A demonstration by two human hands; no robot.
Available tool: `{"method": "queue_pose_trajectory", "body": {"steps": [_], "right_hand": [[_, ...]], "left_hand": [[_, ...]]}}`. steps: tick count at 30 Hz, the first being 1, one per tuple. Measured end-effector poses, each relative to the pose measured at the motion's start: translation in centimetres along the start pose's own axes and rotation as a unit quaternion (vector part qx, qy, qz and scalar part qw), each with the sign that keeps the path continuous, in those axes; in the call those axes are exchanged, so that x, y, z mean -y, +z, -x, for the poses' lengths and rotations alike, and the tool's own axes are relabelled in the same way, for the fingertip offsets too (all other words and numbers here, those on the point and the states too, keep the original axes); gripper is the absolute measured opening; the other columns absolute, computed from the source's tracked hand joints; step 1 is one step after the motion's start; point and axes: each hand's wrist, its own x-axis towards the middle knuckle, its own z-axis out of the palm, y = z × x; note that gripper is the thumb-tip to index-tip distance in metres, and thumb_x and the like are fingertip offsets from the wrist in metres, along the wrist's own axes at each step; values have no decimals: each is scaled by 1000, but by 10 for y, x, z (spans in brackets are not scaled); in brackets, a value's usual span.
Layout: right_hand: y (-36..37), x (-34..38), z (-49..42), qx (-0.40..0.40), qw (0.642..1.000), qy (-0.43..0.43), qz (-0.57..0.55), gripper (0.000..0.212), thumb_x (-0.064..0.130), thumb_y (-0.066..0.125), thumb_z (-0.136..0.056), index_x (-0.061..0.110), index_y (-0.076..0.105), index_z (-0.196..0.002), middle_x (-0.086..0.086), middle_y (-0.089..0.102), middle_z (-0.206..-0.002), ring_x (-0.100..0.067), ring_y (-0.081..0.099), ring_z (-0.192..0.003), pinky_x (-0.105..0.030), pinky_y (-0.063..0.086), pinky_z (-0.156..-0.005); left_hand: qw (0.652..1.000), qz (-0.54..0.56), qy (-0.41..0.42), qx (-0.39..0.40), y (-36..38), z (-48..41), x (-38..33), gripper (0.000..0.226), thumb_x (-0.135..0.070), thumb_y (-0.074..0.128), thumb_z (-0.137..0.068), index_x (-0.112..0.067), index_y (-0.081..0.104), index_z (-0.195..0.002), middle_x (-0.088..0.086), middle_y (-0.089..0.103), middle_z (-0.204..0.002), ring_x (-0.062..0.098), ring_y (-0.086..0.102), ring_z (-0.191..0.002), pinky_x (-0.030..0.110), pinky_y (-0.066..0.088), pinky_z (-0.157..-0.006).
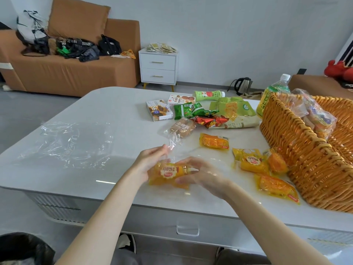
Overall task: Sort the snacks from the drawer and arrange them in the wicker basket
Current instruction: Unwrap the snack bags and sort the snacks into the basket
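1. Both my left hand (pixel 150 162) and right hand (pixel 200 174) grip one yellow snack pack (pixel 169 174) by its ends.
2. It lies sideways, low over the table (pixel 114 111).
3. The wicker basket (pixel 305 159) sits to the right, nearer my right hand.

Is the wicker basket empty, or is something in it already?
Not empty: clear bags of snacks lean inside the wicker basket at its far corner.

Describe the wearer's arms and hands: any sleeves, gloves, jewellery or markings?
The left forearm and right forearm are bare to the frame edge; no sleeves show. The left hand and right hand wear no gloves. No watch, bracelet or markings are visible. Motion blur on the fingers could hide a thin ring.
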Motion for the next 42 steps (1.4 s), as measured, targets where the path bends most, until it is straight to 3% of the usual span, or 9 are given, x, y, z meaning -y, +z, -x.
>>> {"method": "queue_pose_trajectory", "body": {"steps": [9,12,16,20,23,26,31,37,42], "right_hand": [[-11,12,6,42,950,-79,298,29,38,65,-89,39,65,-118,27,60,-119,2,52,-117,-22,32,-103],[-25,14,15,7,972,-96,215,27,21,60,-95,24,64,-121,17,61,-123,-1,60,-110,-23,47,-96],[-67,17,30,-154,958,-78,227,32,-3,54,-89,25,69,-96,12,71,-101,-1,65,-93,-26,50,-91],[-112,-4,37,-321,875,-24,361,33,-2,52,-81,26,62,-95,-5,65,-108,-13,58,-83,-26,44,-72],[-134,-24,37,-235,852,68,463,50,4,55,-86,17,47,-134,-11,46,-138,-29,37,-130,-38,29,-110],[-140,-37,30,-201,801,76,558,55,16,54,-91,15,37,-143,-7,41,-146,-31,25,-138,-43,15,-117],[-110,-29,14,-194,841,-41,503,51,26,70,-84,22,51,-131,-2,45,-126,-28,30,-123,-28,27,-97],[-117,-23,11,-105,900,123,404,46,53,47,-88,45,43,-133,-1,39,-146,-30,22,-138,-47,22,-111],[-116,-24,18,-162,894,119,401,52,43,57,-92,19,47,-138,-9,56,-125,-30,45,-123,-39,39,-101]], "left_hand": [[987,119,88,-58,11,11,-9,16,-36,58,-92,-27,70,-98,-14,70,-105,11,68,-99,36,46,-89],[986,111,103,-64,10,13,-11,20,-38,54,-95,-28,71,-98,-19,71,-104,4,67,-98,30,42,-78],[983,124,107,-84,4,11,-13,19,-39,55,-94,-29,70,-99,-16,69,-111,4,67,-99,29,38,-75],[984,116,109,-85,5,7,-11,17,-37,55,-94,-29,69,-98,-15,69,-112,6,67,-98,33,41,-88],[984,115,106,-84,8,4,-10,16,-37,57,-92,-28,70,-97,-15,69,-110,10,66,-102,42,38,-105],[985,113,102,-84,10,1,-9,17,-37,57,-91,-28,70,-98,-13,69,-111,12,66,-104,45,36,-109],[984,107,102,-101,8,1,-9,26,-38,55,-94,-24,68,-111,-12,69,-113,11,64,-106,41,34,-105],[982,103,109,-111,-9,-1,-13,28,-39,56,-93,-24,67,-112,-5,69,-113,13,66,-100,40,38,-105],[982,95,107,-127,-22,3,-14,21,-40,55,-93,-28,68,-105,-7,70,-112,12,66,-101,37,38,-98]]}}
